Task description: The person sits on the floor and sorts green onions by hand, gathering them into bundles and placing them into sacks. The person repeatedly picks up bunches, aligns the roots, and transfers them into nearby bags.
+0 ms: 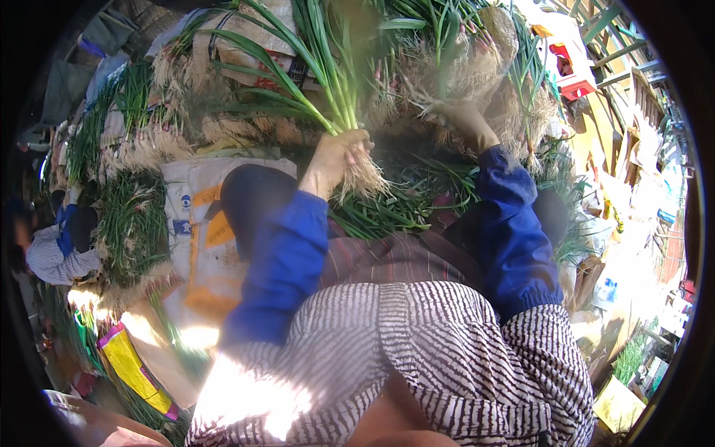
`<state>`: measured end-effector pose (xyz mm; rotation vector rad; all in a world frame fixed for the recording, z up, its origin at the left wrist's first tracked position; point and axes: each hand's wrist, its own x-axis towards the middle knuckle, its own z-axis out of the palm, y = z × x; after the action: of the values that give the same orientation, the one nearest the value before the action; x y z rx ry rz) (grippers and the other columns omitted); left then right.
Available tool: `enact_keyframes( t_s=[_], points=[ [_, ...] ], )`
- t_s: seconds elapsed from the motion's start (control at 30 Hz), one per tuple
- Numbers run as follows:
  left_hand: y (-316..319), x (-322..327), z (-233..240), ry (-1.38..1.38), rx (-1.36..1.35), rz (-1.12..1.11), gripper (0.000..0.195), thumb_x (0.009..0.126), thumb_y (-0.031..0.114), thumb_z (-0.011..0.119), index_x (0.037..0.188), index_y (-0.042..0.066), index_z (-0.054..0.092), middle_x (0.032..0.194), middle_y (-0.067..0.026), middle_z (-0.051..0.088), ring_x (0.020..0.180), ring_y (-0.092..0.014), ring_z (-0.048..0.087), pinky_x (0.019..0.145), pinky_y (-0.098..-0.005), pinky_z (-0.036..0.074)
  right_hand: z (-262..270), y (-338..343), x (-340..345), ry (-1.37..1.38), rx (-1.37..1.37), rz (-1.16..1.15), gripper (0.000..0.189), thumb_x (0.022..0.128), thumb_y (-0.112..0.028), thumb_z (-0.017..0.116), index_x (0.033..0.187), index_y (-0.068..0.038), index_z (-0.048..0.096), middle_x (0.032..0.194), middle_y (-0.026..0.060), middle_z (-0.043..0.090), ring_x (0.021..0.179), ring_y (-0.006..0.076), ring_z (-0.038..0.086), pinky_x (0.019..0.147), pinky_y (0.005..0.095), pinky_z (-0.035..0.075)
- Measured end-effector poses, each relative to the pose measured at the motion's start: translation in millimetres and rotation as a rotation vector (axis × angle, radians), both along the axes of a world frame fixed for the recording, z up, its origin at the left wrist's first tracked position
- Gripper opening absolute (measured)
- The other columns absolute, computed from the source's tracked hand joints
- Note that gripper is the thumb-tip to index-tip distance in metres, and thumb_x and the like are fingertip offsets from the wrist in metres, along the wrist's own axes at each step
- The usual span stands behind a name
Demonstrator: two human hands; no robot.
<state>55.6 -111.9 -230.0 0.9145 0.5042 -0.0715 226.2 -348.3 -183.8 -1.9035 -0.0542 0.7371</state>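
Observation:
My left hand (337, 156) is closed around a bunch of green garlic or similar allium plants (339, 103), just above their roots. The long green leaves fan upward, and pale stringy roots (363, 174) hang below the fist. My right hand (466, 117) reaches into a heap of the same plants (475, 61), at their roots. Blur and pale roots around its fingers hide whether it grips any. Loose cut-looking green leaves (391, 209) lie in front of my lap, between my knees.
White-and-orange printed sacks (215, 240) lie beside my left knee. More rooted plants (134, 223) are piled farther left, near another person (61, 246) in blue sleeves. A yellow-and-pink strip (134, 369) lies at lower left. A red plastic container (575, 84) stands at upper right.

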Motion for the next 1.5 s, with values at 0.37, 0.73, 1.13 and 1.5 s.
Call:
enact_keyframes(
  t_s=[0.37, 0.73, 1.13, 1.5],
  points=[
    [-12.3, 3.3, 4.7, 0.141, -0.12, -0.083, 0.017, 0.086, 0.011, 0.069, 0.093, -0.004, 0.064, 0.072, -0.0057, 0.064, 0.051, -0.009, 0.056, 0.044, -0.0199, 0.048, 9.7, 16.0, -85.1, 0.209, 0.244, 0.504, 0.032, 0.102, -0.034, 0.045, 0.09, -0.008, 0.059, 0.066, -0.0031, 0.058, 0.049, 0.0034, 0.043, 0.045, 0.02, 0.033],
    [-15.1, 1.6, 11.5, 0.091, 0.065, -0.106, 0.024, 0.081, 0.014, 0.076, 0.097, -0.004, 0.069, 0.067, -0.0018, 0.063, 0.045, -0.002, 0.048, 0.038, -0.0135, 0.033, -36.0, -45.4, -92.5, -0.193, -0.758, 0.744, 0.029, 0.095, -0.031, 0.058, 0.104, -0.005, 0.067, 0.072, 0.002, 0.062, 0.064, 0.011, 0.058, 0.062, 0.0271, 0.047],
    [-6.6, -11.2, 18.3, 0.171, 0.434, -0.047, 0.015, 0.079, 0.01, 0.073, 0.085, -0.001, 0.066, 0.058, -0.0035, 0.057, 0.04, -0.009, 0.047, 0.037, -0.0231, 0.037, -64.6, 37.3, -64.7, -0.263, -0.078, 0.261, 0.036, 0.09, -0.023, 0.065, 0.117, 0.0, 0.059, 0.083, 0.0012, 0.067, 0.067, 0.0127, 0.061, 0.06, 0.026, 0.049],
    [13.1, -14.9, 9.9, 0.132, 0.304, 0.134, 0.017, 0.084, 0.008, 0.068, 0.094, -0.005, 0.063, 0.08, -0.0132, 0.069, 0.052, -0.005, 0.053, 0.041, -0.0157, 0.037, -46.7, 106.3, -21.9, -0.808, -0.333, 0.117, 0.034, 0.089, -0.039, 0.062, 0.097, -0.006, 0.065, 0.09, 0.0139, 0.069, 0.085, 0.0314, 0.066, 0.072, 0.0411, 0.051]
  ],
)
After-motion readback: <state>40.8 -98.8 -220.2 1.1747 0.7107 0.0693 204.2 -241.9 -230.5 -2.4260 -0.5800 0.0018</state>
